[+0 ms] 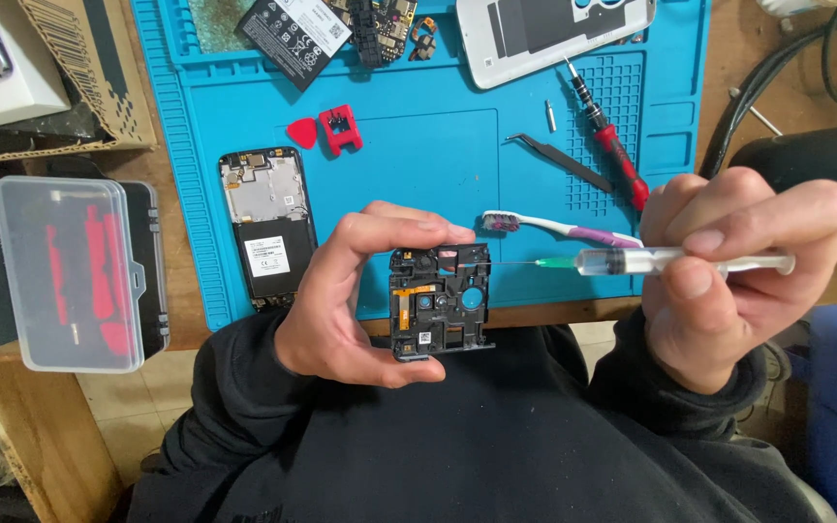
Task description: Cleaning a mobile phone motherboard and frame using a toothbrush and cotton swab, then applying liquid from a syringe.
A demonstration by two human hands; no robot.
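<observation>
Head view: left hand (341, 300) pinches a black phone mid-frame (440, 302) upright over the near edge of the blue repair mat (418, 145). Right hand (728, 271) grips a syringe (680, 261), needle tip at the frame's upper edge. Toothbrush (554, 228), tweezers (559, 160), red screwdriver (612, 145) lie just behind; opened phone (268, 228) left.

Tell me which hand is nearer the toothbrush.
Right. The right hand, holding a syringe, covers the toothbrush handle's end; the left hand, gripping a black phone frame, sits just left of its bristles.
</observation>
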